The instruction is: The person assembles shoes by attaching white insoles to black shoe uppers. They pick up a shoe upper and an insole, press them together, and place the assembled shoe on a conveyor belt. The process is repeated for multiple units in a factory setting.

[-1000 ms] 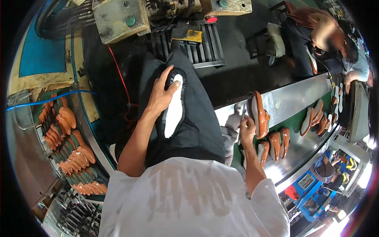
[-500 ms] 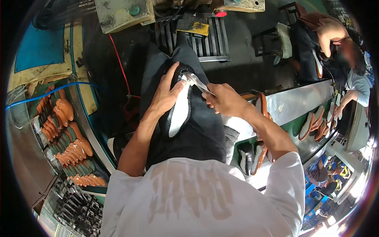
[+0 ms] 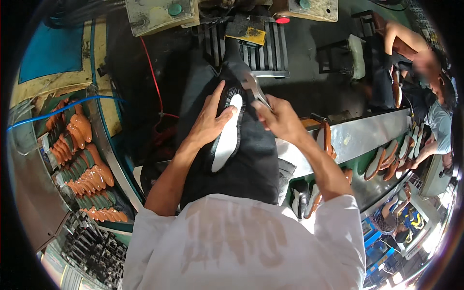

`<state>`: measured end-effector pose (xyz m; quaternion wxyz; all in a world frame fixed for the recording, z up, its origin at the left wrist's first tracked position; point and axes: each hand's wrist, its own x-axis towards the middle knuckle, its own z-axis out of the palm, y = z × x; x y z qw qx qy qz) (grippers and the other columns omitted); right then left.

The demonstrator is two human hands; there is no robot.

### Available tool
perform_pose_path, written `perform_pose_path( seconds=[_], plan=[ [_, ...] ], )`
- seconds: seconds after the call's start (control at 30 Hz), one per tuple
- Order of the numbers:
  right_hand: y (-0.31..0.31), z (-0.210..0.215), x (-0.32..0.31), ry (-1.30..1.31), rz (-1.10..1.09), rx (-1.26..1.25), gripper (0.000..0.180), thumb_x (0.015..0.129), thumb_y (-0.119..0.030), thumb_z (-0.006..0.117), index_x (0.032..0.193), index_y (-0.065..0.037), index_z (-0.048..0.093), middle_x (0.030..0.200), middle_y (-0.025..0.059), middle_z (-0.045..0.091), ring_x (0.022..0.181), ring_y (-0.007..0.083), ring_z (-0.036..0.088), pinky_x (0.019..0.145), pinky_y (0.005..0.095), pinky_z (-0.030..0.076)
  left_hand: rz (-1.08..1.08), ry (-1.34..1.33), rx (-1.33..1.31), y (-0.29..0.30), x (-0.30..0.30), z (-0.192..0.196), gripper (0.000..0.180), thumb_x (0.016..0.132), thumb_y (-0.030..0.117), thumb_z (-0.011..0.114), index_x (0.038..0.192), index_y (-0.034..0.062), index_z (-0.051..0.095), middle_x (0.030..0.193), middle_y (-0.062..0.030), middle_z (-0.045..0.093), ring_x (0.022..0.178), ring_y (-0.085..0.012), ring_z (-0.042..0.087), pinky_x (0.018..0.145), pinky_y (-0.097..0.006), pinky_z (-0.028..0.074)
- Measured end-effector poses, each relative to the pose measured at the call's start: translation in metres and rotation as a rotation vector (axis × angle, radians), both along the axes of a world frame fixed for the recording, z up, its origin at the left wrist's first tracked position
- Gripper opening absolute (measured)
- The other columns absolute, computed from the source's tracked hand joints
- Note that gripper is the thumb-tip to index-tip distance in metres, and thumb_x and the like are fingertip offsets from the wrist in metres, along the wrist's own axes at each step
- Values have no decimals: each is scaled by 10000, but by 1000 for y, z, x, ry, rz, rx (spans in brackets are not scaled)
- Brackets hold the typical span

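Observation:
A shoe upper with a white insole point(image 3: 227, 137) lies sole-up on my dark-trousered lap. My left hand point(image 3: 210, 121) presses on it from the left, fingers spread over its toe end. My right hand point(image 3: 278, 118) is closed around a pair of metal pincers point(image 3: 253, 89), whose jaws point at the toe edge of the shoe. Both forearms come up from my white shirt at the bottom.
A curved rack of brown shoe lasts point(image 3: 82, 164) runs along my left. On my right is a metal conveyor bench point(image 3: 367, 137) with brown shoes. A ribbed black machine point(image 3: 251, 43) stands ahead. Another person point(image 3: 425, 72) sits at the far right.
My right hand left the bench at the right, came over to the shoe on my lap and now holds pincers at its toe. My left hand stayed on the shoe.

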<state>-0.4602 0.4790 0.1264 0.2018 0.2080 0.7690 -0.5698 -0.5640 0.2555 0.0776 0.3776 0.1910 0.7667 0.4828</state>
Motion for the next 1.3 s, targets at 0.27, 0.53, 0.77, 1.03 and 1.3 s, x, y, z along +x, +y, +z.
perform_pose_path(
  seconds=[0.27, 0.53, 0.77, 1.03, 1.3],
  plan=[
    [8, 18, 12, 28, 366, 271, 365, 1087, -243, 608, 924, 83, 628, 807, 311, 659, 838, 549, 652, 764, 567, 510, -57, 49, -17, 2, 2, -4, 862, 1011, 240, 746, 1704, 97, 253, 1638, -288, 390, 1543, -419, 384, 1251, -469, 338],
    [-13, -39, 34, -109, -34, -340, 400, 1137, -338, 586, 911, -13, 646, 693, -28, 526, 594, 73, 499, 539, 271, 414, -42, 227, 57, 4, -2, -15, 845, 1012, 201, 735, 1694, 73, 252, 1477, -308, 500, 1378, -447, 517, 1164, -461, 423],
    [0, -1, 18, -206, 128, -91, 422, 1124, -332, 595, 838, -21, 593, 653, 72, 599, 584, 168, 638, 575, 356, 515, -53, 147, 26, 1, 3, -10, 814, 1037, 208, 698, 1700, 70, 246, 1577, -299, 435, 1475, -434, 440, 1222, -470, 359],
    [-2, -50, 23, 240, 169, 193, 367, 1084, -286, 647, 925, 45, 640, 690, 199, 639, 675, 382, 695, 667, 500, 529, -35, 143, -4, 6, -1, -2, 775, 1054, 239, 664, 1693, 61, 263, 1605, -316, 415, 1515, -448, 409, 1249, -480, 330],
    [-12, -49, 39, 258, 120, 376, 342, 1077, -303, 651, 949, 14, 654, 768, 243, 682, 721, 453, 679, 664, 522, 525, -42, 90, -48, 6, -2, 1, 737, 1075, 304, 609, 1699, 90, 279, 1590, -311, 425, 1493, -437, 425, 1251, -480, 317]
  ],
)
